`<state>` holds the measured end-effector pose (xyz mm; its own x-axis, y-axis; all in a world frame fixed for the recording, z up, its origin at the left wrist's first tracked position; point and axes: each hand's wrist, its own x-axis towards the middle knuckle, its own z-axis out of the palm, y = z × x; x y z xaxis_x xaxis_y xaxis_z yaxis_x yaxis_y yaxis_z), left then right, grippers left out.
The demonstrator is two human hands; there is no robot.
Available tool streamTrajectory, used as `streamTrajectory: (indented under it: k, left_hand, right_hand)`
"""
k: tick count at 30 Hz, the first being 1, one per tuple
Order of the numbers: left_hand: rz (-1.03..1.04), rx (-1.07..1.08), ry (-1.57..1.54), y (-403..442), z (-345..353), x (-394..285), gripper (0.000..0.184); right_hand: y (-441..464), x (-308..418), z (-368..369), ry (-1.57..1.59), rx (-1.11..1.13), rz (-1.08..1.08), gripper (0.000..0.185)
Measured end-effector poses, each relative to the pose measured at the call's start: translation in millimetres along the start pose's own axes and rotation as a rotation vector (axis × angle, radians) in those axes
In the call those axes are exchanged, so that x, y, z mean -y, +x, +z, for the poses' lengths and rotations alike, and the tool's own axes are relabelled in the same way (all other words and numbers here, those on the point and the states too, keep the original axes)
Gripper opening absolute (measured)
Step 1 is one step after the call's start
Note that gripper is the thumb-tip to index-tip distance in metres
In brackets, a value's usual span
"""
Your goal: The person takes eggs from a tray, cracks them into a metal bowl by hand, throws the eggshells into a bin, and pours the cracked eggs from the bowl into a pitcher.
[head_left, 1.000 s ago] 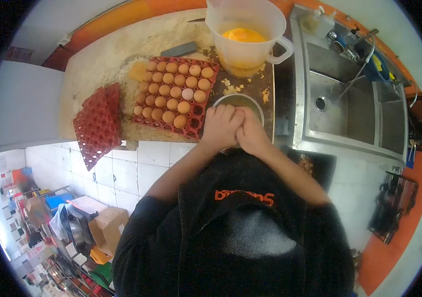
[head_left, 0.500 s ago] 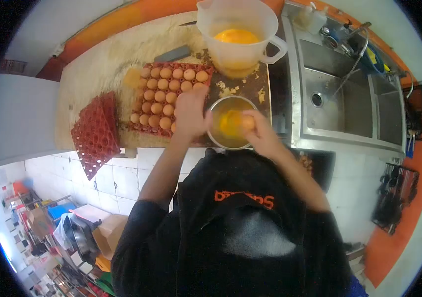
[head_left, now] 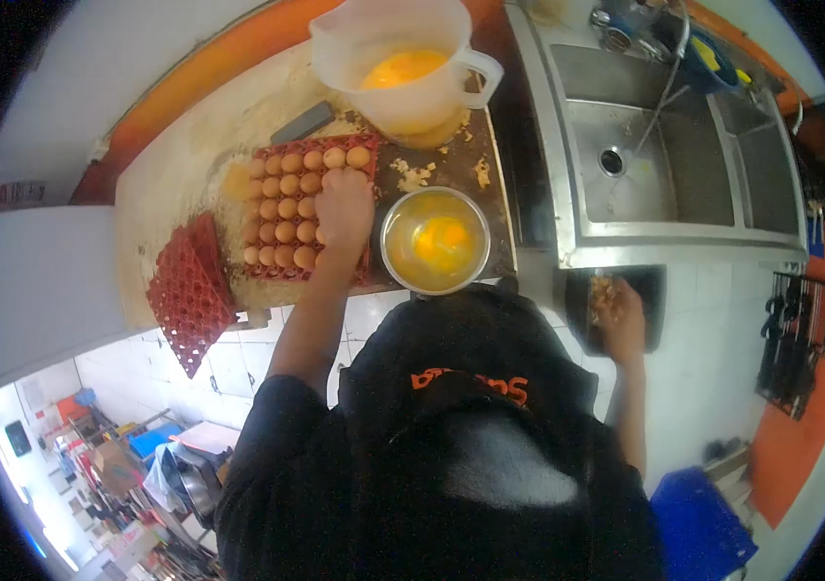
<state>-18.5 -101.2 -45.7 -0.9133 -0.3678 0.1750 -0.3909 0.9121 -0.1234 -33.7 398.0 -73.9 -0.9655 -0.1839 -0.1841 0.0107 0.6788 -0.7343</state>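
Observation:
My left hand [head_left: 345, 208] is over the right side of a red egg tray [head_left: 372, 160], its fingers curled down around an egg that the hand mostly hides. Several brown eggs [head_left: 287, 208] sit in rows in the tray. To the right, a round metal bowl [head_left: 388, 257] holds cracked eggs with yellow yolk [head_left: 442, 237]. My right hand [head_left: 623, 318] is off the table's edge, low over a dark bin [head_left: 650, 329], fingers loosened beside eggshells [head_left: 603, 293]. No whole egg shows in it.
Behind the bowl stands a translucent jug [head_left: 383, 107] with yellow egg inside. Stacked red trays [head_left: 190, 290] overhang the table's left front edge. A grey block [head_left: 303, 123] lies behind the eggs. A steel sink [head_left: 616, 194] is at right, with crumbs [head_left: 412, 176] near the jug.
My right hand has left the bowl, where it held an egg, and moved right and down to the bin. My left hand has settled on the eggs. The view has shifted.

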Motion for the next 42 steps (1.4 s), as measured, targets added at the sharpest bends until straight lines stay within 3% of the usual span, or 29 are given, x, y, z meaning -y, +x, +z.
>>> streamTrajectory:
  k: [1, 4, 5, 7, 14, 19, 26, 30, 32, 36, 40, 42]
  left_hand:
    - [-0.101, 0.024, -0.082, 0.0, -4.0, 0.3, 0.038]
    - [-0.214, -0.006, -0.15, 4.0, -17.6, 3.6, 0.042]
    - [-0.26, -0.004, -0.208, 3.8, -20.0, 5.6, 0.042]
    - [-0.311, -0.001, -0.242, -1.8, -16.5, 15.8, 0.043]
    - [-0.009, -0.106, -0.21, -13.3, 4.8, 26.1, 0.054]
    - [0.171, -0.17, -0.368, -24.7, 7.4, 29.5, 0.053]
    - [0.122, -0.208, -0.358, -27.6, -1.2, 33.9, 0.058]
    - [0.006, -0.096, -0.393, -20.1, -24.6, 36.8, 0.057]
    - [0.104, -0.308, -0.47, -15.7, -25.0, 48.6, 0.055]
    - [-0.015, -0.217, -0.497, -13.4, -53.7, 51.7, 0.057]
    - [0.223, -0.42, -0.435, -11.5, -42.4, 60.9, 0.059]
    - [0.283, -0.404, -0.441, -11.8, -50.4, 56.0, 0.06]
  right_hand:
    - [3.1, 22.4, -2.1, -0.197, -0.007, -0.058, 0.058]
    - [6.9, 66.2, -0.4, 0.059, 0.03, -0.059, 0.055]
    - [10.0, 73.0, 2.9, -0.045, -0.01, -0.158, 0.052]
    - [14.7, 82.9, 6.2, -0.015, 0.02, -0.14, 0.051]
    - [29.0, 90.3, 15.3, 0.071, 0.089, -0.185, 0.05]
    - [29.6, 82.5, 22.0, 0.096, 0.136, -0.154, 0.049]
    - [26.8, 89.9, 26.1, 0.091, 0.17, -0.238, 0.05]
    - [21.5, 94.2, 23.1, 0.101, 0.162, -0.241, 0.049]
    - [18.3, 95.4, 22.2, 0.076, 0.156, -0.22, 0.049]
    - [13.7, 80.1, 25.0, 0.08, 0.152, -0.222, 0.047]
    - [7.2, 76.0, 24.3, 0.081, 0.122, -0.209, 0.046]
    - [6.8, 76.5, 21.3, 0.061, 0.15, -0.153, 0.045]
